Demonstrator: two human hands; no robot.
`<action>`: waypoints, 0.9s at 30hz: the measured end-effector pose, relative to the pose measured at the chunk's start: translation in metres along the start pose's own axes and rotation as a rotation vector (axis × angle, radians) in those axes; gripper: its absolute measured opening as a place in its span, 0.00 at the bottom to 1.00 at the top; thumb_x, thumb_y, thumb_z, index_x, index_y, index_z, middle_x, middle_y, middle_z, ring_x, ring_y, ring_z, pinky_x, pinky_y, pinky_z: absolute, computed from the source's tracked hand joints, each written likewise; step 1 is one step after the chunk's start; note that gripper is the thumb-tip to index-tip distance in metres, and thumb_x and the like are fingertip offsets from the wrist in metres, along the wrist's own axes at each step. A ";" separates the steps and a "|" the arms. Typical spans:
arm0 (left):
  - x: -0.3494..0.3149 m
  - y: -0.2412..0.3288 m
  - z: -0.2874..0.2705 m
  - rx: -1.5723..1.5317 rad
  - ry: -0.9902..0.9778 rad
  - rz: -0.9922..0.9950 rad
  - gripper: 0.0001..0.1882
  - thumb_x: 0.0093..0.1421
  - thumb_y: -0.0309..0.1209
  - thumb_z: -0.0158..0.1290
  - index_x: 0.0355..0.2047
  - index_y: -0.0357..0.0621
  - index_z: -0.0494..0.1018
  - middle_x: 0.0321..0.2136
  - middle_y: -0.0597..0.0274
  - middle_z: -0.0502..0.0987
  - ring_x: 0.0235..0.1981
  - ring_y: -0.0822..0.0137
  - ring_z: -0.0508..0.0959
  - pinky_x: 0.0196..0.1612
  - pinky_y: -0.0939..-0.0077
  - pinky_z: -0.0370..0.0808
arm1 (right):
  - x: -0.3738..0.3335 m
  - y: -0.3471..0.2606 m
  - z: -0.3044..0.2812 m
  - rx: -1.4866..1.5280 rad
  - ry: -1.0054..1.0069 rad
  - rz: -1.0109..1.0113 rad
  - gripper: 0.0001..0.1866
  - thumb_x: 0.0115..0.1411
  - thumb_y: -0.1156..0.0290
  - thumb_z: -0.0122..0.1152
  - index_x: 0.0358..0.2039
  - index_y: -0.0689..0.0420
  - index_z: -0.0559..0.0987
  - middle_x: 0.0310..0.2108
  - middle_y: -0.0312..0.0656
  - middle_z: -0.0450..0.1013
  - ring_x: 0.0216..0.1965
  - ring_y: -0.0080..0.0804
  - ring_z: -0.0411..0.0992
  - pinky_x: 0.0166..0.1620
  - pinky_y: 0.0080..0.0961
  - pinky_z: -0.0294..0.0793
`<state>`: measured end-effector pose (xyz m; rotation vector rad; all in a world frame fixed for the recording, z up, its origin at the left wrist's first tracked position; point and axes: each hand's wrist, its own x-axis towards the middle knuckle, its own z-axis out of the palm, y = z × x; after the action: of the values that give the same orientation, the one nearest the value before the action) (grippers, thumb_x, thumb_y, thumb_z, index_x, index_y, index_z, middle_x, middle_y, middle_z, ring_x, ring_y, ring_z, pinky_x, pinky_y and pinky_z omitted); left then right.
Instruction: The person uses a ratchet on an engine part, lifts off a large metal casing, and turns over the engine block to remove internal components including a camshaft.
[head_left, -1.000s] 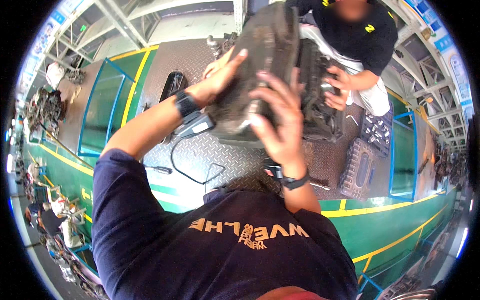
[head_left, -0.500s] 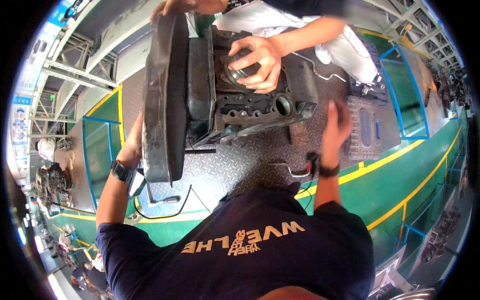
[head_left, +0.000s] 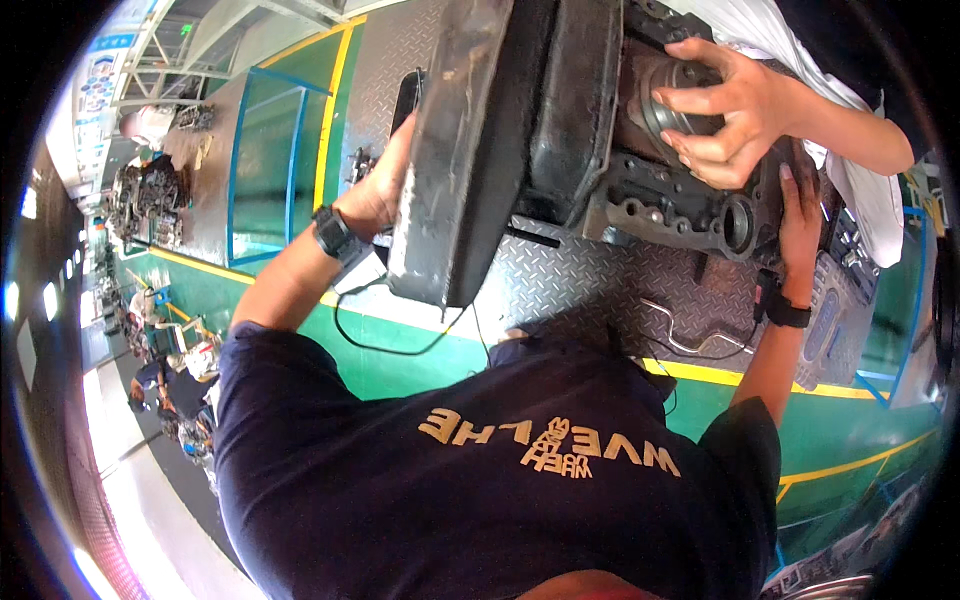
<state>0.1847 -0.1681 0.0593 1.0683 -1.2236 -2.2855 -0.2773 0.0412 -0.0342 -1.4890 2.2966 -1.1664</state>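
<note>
Quick log from my end: half a second ago the right hand [head_left: 797, 215] hung in the air off the block; now it lies against the right end of the dark grey cast-metal engine block [head_left: 665, 205], fingers straight and flat, not clenched. The left hand [head_left: 380, 190] stays on the outer wall of the long black sheet-metal pan [head_left: 450, 180] at the block's left; its fingertips are hidden, so I can't tell how hard it grips. Means I now have the block bracketed from both ends. The co-worker's hand [head_left: 730, 115] remains curled over the dark round metal ring [head_left: 652, 95] on the block's upper face.

Textures: pan is smooth, angular, scuffed pale along its edge. Block is rough and grimy, bolt holes along its near side, a round bore at its near right corner. It sits over the diamond-plate metal counter [head_left: 560, 280]; I can't see whether it's fully down. Nearer than the block, a thin bent silvery rod [head_left: 672, 322]; beyond its right end, a grey moulded plastic case [head_left: 845, 310].
</note>
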 end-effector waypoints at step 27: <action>-0.086 0.004 -0.005 0.461 0.477 0.302 0.40 0.64 0.62 0.44 0.63 0.40 0.65 0.59 0.53 0.70 0.57 0.58 0.70 0.62 0.62 0.61 | 0.002 -0.018 0.032 -0.077 0.145 -0.021 0.40 0.62 0.40 0.54 0.63 0.59 0.69 0.63 0.57 0.64 0.66 0.51 0.59 0.66 0.38 0.57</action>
<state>0.2447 -0.1225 0.1001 1.3670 -1.5980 -1.4434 -0.2488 0.0191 -0.0429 -1.5052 2.4519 -1.2427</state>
